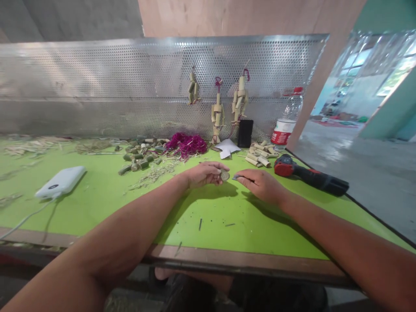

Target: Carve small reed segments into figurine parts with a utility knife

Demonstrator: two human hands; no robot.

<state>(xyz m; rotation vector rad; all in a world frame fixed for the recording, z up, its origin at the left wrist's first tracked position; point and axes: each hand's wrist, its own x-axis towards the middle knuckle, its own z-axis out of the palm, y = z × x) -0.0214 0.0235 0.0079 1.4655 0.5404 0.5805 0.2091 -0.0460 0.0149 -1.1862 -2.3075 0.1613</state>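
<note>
Forearms (123,229) nearest me, over green tabletop (211,210); L hand (204,174) grasps small round pc (224,175), raised above it; R hand (261,185) pinches tiny greyish item (235,177), prob. metal, tho too blurred for me to ID; pc & item close but apart; drill (310,175) lies near R hand.

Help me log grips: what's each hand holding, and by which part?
Left hand: a round piece, by its edge. Right hand: a small grey object, by its hidden end.

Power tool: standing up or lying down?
Lying down. The power tool stretches lengthwise along the green table, red-and-black head at one end, dark handle at the other. The right hand is clear of it.
</note>
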